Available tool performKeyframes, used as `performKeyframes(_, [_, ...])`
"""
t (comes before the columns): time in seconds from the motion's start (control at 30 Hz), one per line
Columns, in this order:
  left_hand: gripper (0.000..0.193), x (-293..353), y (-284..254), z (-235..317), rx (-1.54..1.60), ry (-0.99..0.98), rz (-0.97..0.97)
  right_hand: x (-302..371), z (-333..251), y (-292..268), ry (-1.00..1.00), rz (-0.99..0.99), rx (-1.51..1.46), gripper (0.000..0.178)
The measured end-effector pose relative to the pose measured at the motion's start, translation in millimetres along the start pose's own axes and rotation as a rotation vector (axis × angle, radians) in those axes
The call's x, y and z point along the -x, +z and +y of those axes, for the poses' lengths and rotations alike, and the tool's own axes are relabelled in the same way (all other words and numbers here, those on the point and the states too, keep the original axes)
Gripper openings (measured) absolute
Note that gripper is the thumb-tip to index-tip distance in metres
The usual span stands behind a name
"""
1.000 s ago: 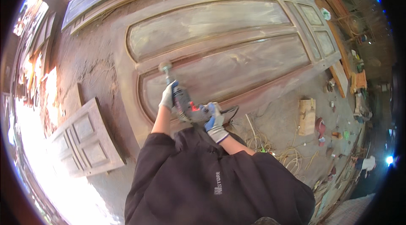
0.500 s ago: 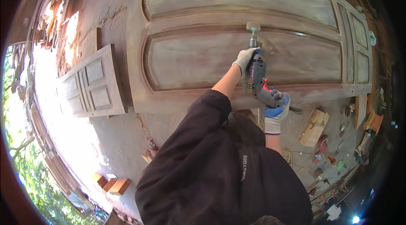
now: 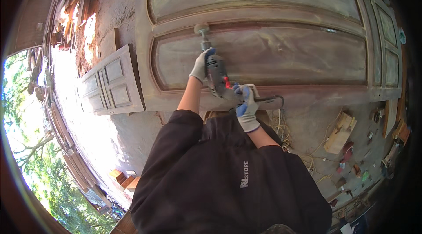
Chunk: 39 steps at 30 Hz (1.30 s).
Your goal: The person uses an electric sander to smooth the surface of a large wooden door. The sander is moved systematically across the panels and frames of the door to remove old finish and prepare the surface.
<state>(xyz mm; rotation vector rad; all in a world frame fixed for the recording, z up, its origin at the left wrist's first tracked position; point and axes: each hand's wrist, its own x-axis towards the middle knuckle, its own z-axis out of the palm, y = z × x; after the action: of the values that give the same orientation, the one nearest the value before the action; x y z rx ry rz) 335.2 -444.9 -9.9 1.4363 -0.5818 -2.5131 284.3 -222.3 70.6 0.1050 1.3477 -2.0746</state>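
Observation:
A grey power drill with a red switch is held in both my gloved hands. My left hand is wrapped round its front body, just behind the chuck. At the rear, my right hand is closed on the handle, where a dark cord comes out. A pale round brush or buffing head sits in the chuck, at the upper moulding of the nearer panel, close to its left end. The large panelled wooden door lies flat before me, its brown surface streaked with pale dust.
A smaller panelled door lies to the left. On the floor at right are a wooden block, coiled yellowish cord and scattered scraps. Small wood blocks rest at lower left, near stacked boards.
Both hands have carried the drill leftward along the door's moulding, from about the panel's middle to near its left end. My grip on it is kept.

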Motion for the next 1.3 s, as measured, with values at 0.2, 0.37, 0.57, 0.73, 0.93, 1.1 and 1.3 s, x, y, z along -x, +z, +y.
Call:
performKeyframes(0.2, [0.022,-18.6,102.2,-57.7,-0.145,-0.043,-0.028,-1.9,-53.3,-62.8,-0.142,0.142,-0.038,0.018])
performKeyframes(0.37, [0.023,-28.7,124.6,-68.1,-0.202,-0.041,-0.078,1.7,-50.6,-81.8,-0.198,0.159,-0.077,0.022])
performKeyframes(0.57, [0.022,9.4,33.4,-8.3,-0.064,-0.109,-0.106,31.6,-0.6,2.6,-0.173,0.098,0.019,0.018])
performKeyframes(0.73, [0.021,40.5,-80.0,52.4,0.014,-0.045,-0.055,47.9,75.9,70.9,-0.006,-0.011,-0.018,0.016])
performKeyframes(0.93, [0.02,60.0,-175.3,110.3,0.084,-0.012,-0.024,52.6,113.1,156.8,0.199,-0.097,-0.087,0.012])
performKeyframes(1.1, [0.024,55.0,-160.4,93.4,0.052,0.009,0.041,51.1,103.7,136.2,0.147,-0.144,-0.115,0.014])
performKeyframes(1.3, [0.026,-6.7,-63.7,25.8,0.055,-0.006,-0.183,13.3,45.1,31.3,-0.064,-0.014,0.204,0.017])
